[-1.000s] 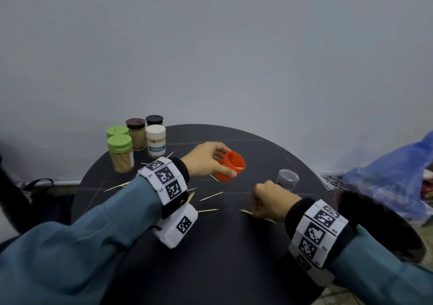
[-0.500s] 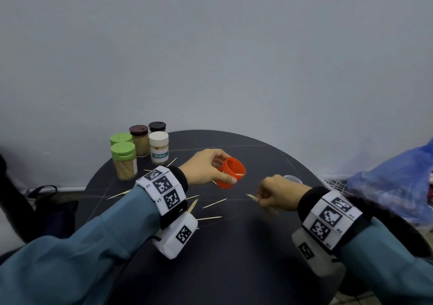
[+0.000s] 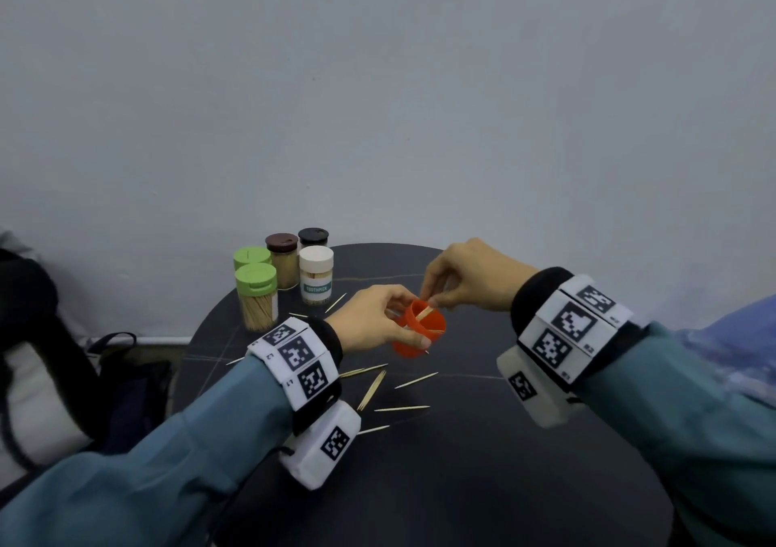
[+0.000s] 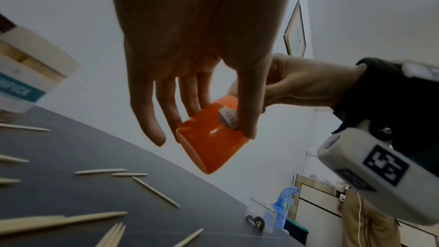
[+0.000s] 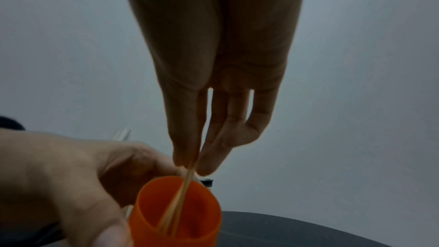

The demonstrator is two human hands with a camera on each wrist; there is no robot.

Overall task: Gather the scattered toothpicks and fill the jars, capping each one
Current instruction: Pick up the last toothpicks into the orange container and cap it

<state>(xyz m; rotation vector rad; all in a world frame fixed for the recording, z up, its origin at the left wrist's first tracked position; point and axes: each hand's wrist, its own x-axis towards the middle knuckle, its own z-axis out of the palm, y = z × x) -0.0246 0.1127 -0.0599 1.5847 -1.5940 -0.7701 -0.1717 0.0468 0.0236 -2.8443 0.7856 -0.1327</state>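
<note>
Now the left hand (image 3: 369,322) holds the orange jar (image 3: 420,330) above the desk (image 3: 462,483), thumb on the near wall and fingers round the far side. Its grip is closed on the jar. The jar is a smooth, glossy plastic cylinder, tilted so its open mouth points up and toward the right hand (image 3: 470,277); in the left wrist view its flat base (image 4: 211,149) faces down toward the desk, and a small pale label sits under the thumb.

That right hand pinches thin wooden toothpicks (image 5: 182,198) between thumb and fingertips (image 5: 182,155), its grip closed on them just above the jar's rim. Their long axis runs steeply down from the pinch into the jar, lower ends inside near the bottom, upper ends in the fingers.

Loose toothpicks (image 3: 371,389), pale and pointed at both ends, lie flat on the dark round desk below the left wrist, pointing many ways; two lie side by side, nearly touching.

Five capped jars stand upright in a cluster at the far left edge: two green-capped (image 3: 256,294), one brown (image 3: 282,258), one black (image 3: 313,236), one white (image 3: 316,274) with a teal label. A clear lid (image 4: 261,213) rests near the desk's right edge.
</note>
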